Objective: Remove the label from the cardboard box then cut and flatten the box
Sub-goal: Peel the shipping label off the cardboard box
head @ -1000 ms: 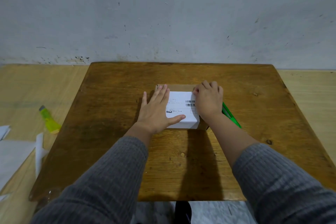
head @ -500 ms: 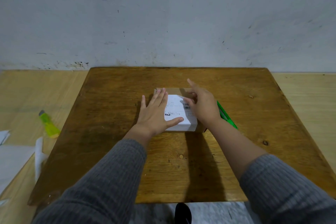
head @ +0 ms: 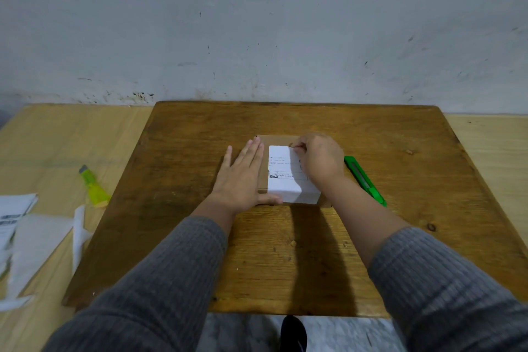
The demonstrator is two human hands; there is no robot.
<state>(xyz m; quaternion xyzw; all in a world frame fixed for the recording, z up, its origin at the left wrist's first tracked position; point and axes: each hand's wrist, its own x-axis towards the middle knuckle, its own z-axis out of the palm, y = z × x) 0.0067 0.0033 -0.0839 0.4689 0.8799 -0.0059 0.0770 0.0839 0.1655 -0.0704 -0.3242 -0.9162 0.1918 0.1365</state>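
— Middle of the brown table [head: 200, 237]: cardboard box [head: 264, 180], flat on its base, white label [head: 285, 177] across the top and folded down over the near face.

— Left hand [head: 243, 177]?

— Laid flat on the left part of the box, fingers [head: 251, 151] straight and together, pointing away, thumb along the near edge just under the label. Pressing, not gripping.

— And the right hand [head: 321, 160]?

— Over the right half of the label, fingers curled, tips pinching at the label's far edge. Can't tell how far lifted, if at all.

— Anything to cut with?

— Green box cutter [head: 365, 180] on the table just right of the box, beside the right wrist, untouched. Second cutter, yellow [head: 93, 186], off to the left on the paler surface, well apart. White papers [head: 17, 226] near the left edge.
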